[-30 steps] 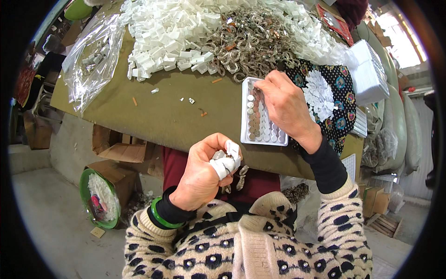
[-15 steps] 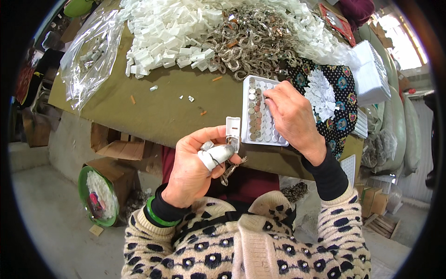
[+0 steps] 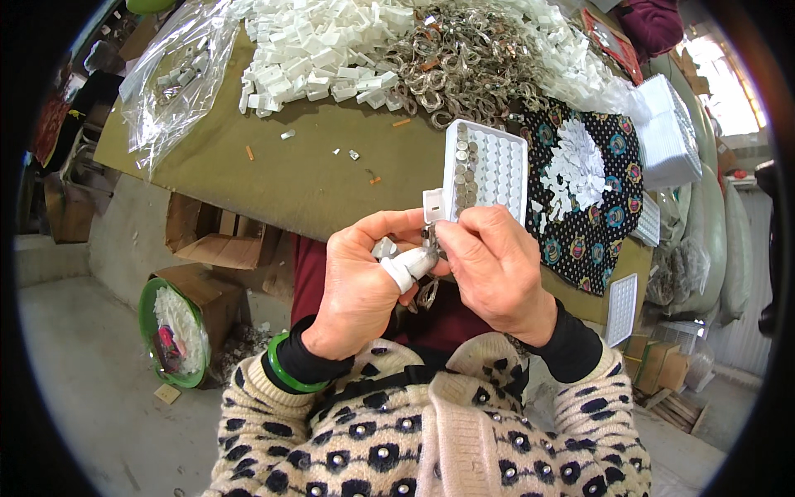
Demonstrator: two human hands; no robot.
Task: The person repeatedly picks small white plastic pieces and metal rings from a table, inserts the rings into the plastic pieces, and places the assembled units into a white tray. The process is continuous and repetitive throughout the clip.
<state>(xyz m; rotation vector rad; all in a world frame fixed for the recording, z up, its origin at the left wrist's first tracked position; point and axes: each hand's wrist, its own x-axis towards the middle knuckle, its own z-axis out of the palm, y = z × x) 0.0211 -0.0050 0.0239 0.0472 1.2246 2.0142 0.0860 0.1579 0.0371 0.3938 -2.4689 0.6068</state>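
My left hand (image 3: 356, 277), its thumb wrapped in white with a dark smudge, grips a small white plastic case (image 3: 434, 203) with its lid flipped up. From under those fingers a loop of thin silvery wire (image 3: 427, 295) hangs down. My right hand (image 3: 503, 269) is closed in a pinch against the case; whatever is between its fingertips is hidden. Just beyond the hands lies a white tray (image 3: 523, 157) with rows of round pockets. Silver button cells (image 3: 465, 178) fill part of its left side.
White plastic cases (image 3: 319, 58) are heaped at the back beside a tangle of wire loops (image 3: 451, 70). White pieces (image 3: 575, 166) lie on a patterned dark cloth (image 3: 617, 149) at right, near stacked white trays (image 3: 667, 137). A clear plastic bag (image 3: 178, 83) covers the table's left corner.
My right hand has moved from the tray down and left to the case in my left hand. The view has shifted slightly.
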